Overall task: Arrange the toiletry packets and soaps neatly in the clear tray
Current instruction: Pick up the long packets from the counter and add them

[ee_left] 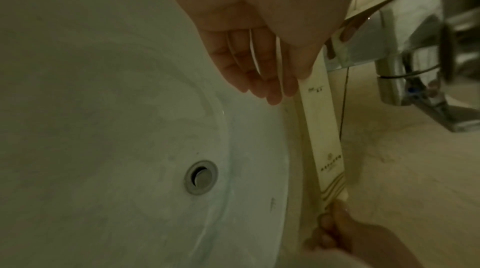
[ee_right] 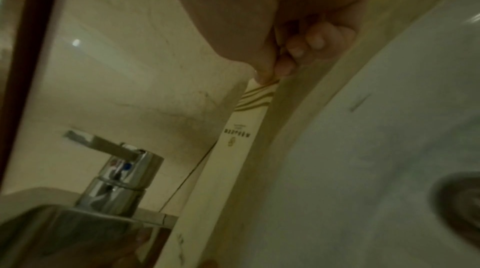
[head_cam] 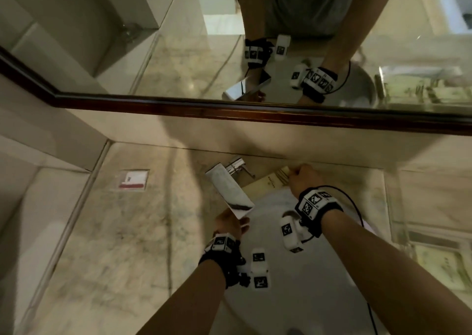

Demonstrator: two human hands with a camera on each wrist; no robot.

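The right hand (head_cam: 304,179) pinched one end of a long cream packet (ee_left: 322,128) lying along the basin rim (ee_left: 259,149), behind the faucet (head_cam: 229,189). The left hand (ee_left: 257,63) lay with fingers straight at its other end (contact partly hidden); the clear tray (head_cam: 398,207) was cut off at the surface's right edge.

R hand (head_cam: 302,179) fingers curled, pinching; L hand (ee_left: 259,63) fingers straight, relaxed.

I see my right hand (head_cam: 302,179) pinching a long cream packet (head_cam: 267,181) at the counter's back edge behind the sink (head_cam: 319,283); left hand (head_cam: 229,225) under the faucet (head_cam: 228,190) spout.
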